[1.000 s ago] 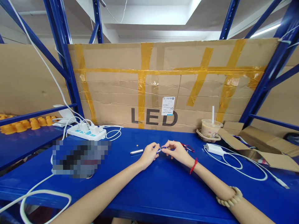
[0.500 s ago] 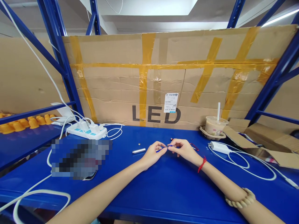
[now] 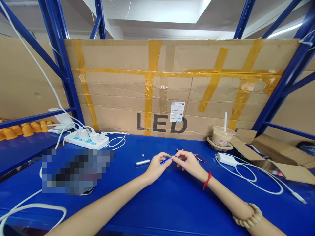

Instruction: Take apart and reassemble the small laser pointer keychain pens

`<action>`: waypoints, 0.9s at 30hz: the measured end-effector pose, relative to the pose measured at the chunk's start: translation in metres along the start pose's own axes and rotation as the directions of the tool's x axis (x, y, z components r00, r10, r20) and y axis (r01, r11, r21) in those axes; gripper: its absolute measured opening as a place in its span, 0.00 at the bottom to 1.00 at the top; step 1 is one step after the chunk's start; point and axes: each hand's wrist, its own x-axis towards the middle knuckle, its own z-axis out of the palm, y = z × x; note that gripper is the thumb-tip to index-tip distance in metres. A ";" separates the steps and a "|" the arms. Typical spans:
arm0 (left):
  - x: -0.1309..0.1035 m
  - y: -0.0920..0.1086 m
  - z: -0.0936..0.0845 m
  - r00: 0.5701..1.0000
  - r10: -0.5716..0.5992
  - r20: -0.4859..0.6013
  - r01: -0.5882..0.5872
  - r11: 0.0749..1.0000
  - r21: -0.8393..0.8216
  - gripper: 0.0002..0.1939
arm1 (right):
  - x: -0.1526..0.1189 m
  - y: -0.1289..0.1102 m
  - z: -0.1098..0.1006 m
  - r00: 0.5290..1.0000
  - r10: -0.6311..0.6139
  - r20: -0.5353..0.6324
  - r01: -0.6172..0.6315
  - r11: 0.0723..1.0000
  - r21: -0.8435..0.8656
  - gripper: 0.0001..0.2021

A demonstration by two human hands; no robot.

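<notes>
Over the blue tabletop, my left hand (image 3: 157,167) is closed around a slim, shiny blue tube-like piece (image 3: 165,160). The fingertips of my right hand (image 3: 189,163) pinch together at the right end of it, where a tiny part is too small to make out. Both hands meet fingertip to fingertip. To the left of my left hand lies a short silver metal cylinder (image 3: 142,162), with a tiny round metal piece (image 3: 143,155) behind it. Behind my right hand is a thin red item with a red clip-like loop (image 3: 200,158), partly hidden.
A white power strip (image 3: 86,140) with plugs stands at the back left, near a blurred-out object (image 3: 76,172). On the right are a drink cup (image 3: 222,136) in a carrier, a white adapter (image 3: 227,159) with cable, and an open cardboard box (image 3: 278,154). A large cardboard sheet (image 3: 118,98) closes off the back.
The hands have turned slightly, so more of the blue piece shows in my left hand. My right fingers stay at its end. The whole view has shifted a little.
</notes>
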 end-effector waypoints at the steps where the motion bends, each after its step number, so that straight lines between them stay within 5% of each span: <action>1: 0.000 0.000 0.000 1.000 -0.006 -0.003 0.006 1.000 -0.007 0.09 | 0.000 -0.001 0.001 1.000 -0.009 -0.016 0.008 1.000 -0.025 0.16; 17: 0.002 0.001 0.001 0.996 -0.081 -0.039 0.080 0.996 -0.028 0.14 | 0.001 -0.002 0.000 0.930 -0.342 -0.133 0.322 0.935 -0.150 0.09; 22: 0.000 0.002 -0.002 0.999 0.038 0.011 -0.039 0.994 0.099 0.14 | 0.002 -0.002 -0.001 0.937 -0.328 -0.122 0.318 0.944 -0.092 0.10; 27: -0.003 0.005 -0.007 0.986 0.129 0.109 -0.153 0.957 0.245 0.13 | 0.003 -0.001 -0.003 0.990 -0.140 -0.016 0.141 0.989 0.046 0.14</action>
